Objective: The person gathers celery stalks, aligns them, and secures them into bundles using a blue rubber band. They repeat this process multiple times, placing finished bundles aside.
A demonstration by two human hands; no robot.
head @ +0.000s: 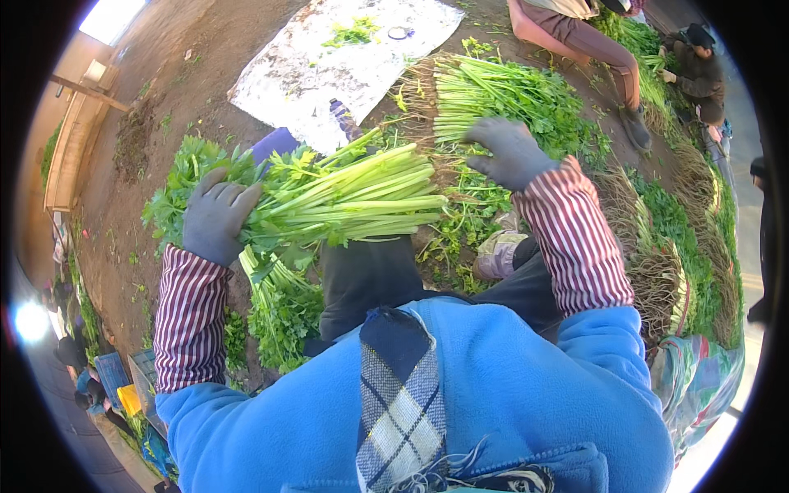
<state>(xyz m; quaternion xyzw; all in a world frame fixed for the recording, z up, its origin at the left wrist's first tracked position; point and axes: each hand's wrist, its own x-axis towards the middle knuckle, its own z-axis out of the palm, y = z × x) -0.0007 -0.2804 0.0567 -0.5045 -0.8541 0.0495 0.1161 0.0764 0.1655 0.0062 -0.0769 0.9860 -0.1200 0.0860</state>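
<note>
A bunch of celery (363, 197) lies across my thigh, leaves to the left and pale stalk ends to the right. My left hand (220, 212), in a grey glove, grips its leafy end. My right hand (505, 154), gloved too, is raised beyond the stalk ends with fingers apart and nothing seen in it. Behind the right hand, a pile of celery with roots (493, 98) rests on the soil. More celery (283, 308) lies beside my leg at the lower left. Loose leafy trimmings (462, 228) cover the ground between my feet.
A white sheet (296, 74) is spread on the soil ahead, bearing leaves and a ring-shaped object (399, 33). Bundled rooted celery (659, 289) stands at the right beside a striped plastic sheet (699, 382). A seated person (592, 43) and another person (699, 74) are at the upper right.
</note>
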